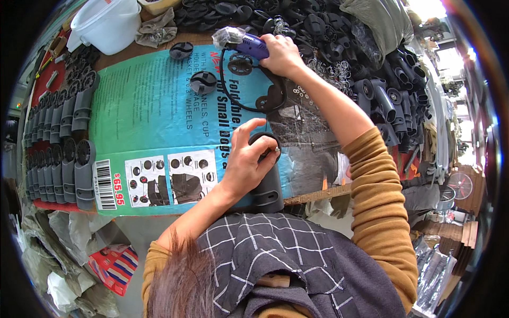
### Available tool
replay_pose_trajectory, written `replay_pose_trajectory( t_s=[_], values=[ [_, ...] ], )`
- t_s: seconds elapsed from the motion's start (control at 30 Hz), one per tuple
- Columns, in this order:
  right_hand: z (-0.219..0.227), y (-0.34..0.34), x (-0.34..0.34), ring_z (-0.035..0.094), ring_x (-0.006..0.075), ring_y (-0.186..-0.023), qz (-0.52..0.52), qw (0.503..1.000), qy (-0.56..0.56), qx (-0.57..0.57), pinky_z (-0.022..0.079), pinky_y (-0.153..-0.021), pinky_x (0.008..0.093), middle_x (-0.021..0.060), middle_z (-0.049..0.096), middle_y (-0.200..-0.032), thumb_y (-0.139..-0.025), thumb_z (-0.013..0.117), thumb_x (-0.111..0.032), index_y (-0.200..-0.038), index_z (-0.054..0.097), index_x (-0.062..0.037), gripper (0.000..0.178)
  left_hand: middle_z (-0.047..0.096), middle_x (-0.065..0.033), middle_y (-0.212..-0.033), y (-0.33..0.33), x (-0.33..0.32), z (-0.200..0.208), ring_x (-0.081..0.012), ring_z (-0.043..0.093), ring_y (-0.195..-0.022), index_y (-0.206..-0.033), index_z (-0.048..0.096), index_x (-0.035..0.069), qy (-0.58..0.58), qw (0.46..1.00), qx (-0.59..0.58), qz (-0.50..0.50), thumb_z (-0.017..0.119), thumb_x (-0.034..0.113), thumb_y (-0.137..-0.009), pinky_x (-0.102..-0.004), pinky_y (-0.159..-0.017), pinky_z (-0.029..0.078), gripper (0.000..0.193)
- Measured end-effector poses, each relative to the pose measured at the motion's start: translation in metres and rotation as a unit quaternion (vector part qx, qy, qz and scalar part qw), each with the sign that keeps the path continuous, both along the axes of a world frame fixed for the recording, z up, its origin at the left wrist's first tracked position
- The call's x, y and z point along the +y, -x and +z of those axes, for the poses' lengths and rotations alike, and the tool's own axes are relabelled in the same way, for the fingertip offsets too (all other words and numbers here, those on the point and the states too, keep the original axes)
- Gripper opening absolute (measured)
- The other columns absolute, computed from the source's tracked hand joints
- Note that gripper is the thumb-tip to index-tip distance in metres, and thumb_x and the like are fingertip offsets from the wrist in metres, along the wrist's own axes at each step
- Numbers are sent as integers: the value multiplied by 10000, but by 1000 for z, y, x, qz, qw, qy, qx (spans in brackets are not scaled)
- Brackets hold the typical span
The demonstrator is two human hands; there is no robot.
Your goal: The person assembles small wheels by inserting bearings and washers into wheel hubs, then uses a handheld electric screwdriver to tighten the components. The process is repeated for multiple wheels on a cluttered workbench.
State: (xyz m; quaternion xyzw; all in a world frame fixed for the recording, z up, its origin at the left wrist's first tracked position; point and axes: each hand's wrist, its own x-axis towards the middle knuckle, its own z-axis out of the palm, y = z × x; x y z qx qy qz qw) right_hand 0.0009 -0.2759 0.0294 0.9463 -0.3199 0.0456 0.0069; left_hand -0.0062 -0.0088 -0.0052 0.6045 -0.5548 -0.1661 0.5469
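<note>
My right hand (282,57) is wrapped round a purple corded power screwdriver (255,47) at the far side of the bench. Clear plastic covers the tool's left end, and its black cord loops down over the cardboard. Closer to me, my left hand (245,168) is closed in a pinch at the round upper end of a dark grey plastic bracket (269,188). Between thumb and forefinger shows a small shiny metal piece, too small to name surely. The bracket lies along the bench's near edge, partly behind my fingers. Two black round caps (203,83) rest on the cardboard beyond.
A printed blue-green cardboard sheet (154,106) covers the bench. Several finished-looking grey brackets (85,164) stand in rows at the left. Black plastic parts (323,26) and metal springs (334,77) heap at the back and right. A white bucket (108,26) stands far left.
</note>
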Motion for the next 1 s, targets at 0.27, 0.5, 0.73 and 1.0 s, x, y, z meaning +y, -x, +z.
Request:
replay_pose_trajectory(
  t_s=[0.27, 0.5, 0.73, 1.0],
  values=[
    [65, 112, 64, 629, 225, -862, 15, 883, -232, -408, 531, -767, 364, 146, 622, -1017, -701, 775, -171, -1206, 408, 24, 654, 478, -156, -1271, 3, -2, -3, -365, 468, -1145, -895, 653, 116, 23, 999, 41, 8, 746, 111, -776, -464, -961, 381, 151],
    [42, 125, 113, 630, 202, -899, 32, 725, -302, -619, 519, -827, 372, 123, 616, -976, -785, 632, -30, -1204, 415, 13, 474, 487, -148, -1265, 4, -3, -3, -349, 473, -1120, -892, 660, 120, 22, 999, 39, 12, 742, 105, -781, -434, -940, 400, 139],
    [95, 142, 142, 559, 245, -690, 103, 551, -445, -698, 469, -694, 421, 111, 573, -766, -794, 571, -693, -1161, 541, -101, 697, 491, -142, -1258, 3, -3, -5, -348, 463, -1131, -895, 662, 119, 27, 999, 31, 11, 740, 114, -789, -441, -951, 391, 131],
    [99, 141, 162, 557, 241, -683, 110, 562, -460, -678, 461, -666, 410, 118, 588, -764, -797, 514, -737, -1184, 569, -116, 733, 451, -171, -1287, 2, -2, -4, -313, 446, -1216, -905, 669, 75, 3, 1000, 16, -2, 733, 82, -801, -397, -968, 416, 122]
  ],
)
